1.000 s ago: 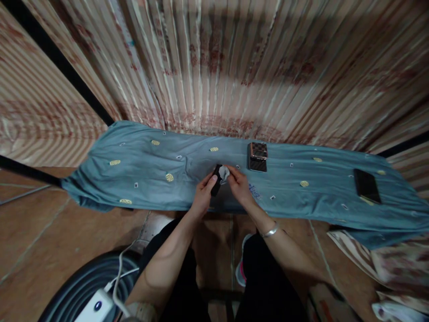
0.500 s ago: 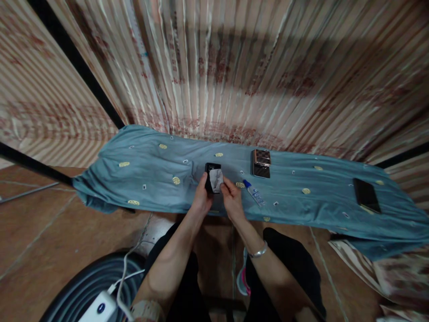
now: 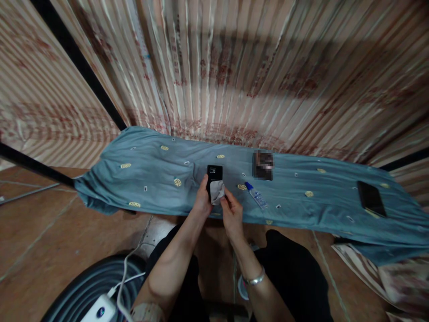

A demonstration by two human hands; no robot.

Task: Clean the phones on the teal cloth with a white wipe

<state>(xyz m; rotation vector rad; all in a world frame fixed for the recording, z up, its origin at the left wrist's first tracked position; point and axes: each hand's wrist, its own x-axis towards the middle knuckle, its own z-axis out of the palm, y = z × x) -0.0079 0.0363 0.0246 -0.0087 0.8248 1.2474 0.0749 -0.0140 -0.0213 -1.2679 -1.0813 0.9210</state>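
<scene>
A black phone (image 3: 215, 172) is gripped by its left edge in my left hand (image 3: 202, 199), back side up with the camera at its top. Against the lower part of the phone's back lies a small grey cloth (image 3: 217, 191). My right hand (image 3: 232, 210) pinches the cloth's right edge between thumb and fingers. Just right of that hand, a clear spray bottle with a blue cap (image 3: 256, 196) lies on the blue cloth cover (image 3: 161, 170).
Farther back stands a stack of dark, flat devices (image 3: 263, 165). Another dark phone (image 3: 371, 198) lies toward the right end. Striped curtains (image 3: 214, 67) hang behind the cover. On the floor at lower left are a coiled black hose (image 3: 77, 286) and a white power strip (image 3: 100, 309).
The grey cloth has slid down along the phone, uncovering more of its upper back. My right hand has moved down with it. My left hand still holds the phone.
</scene>
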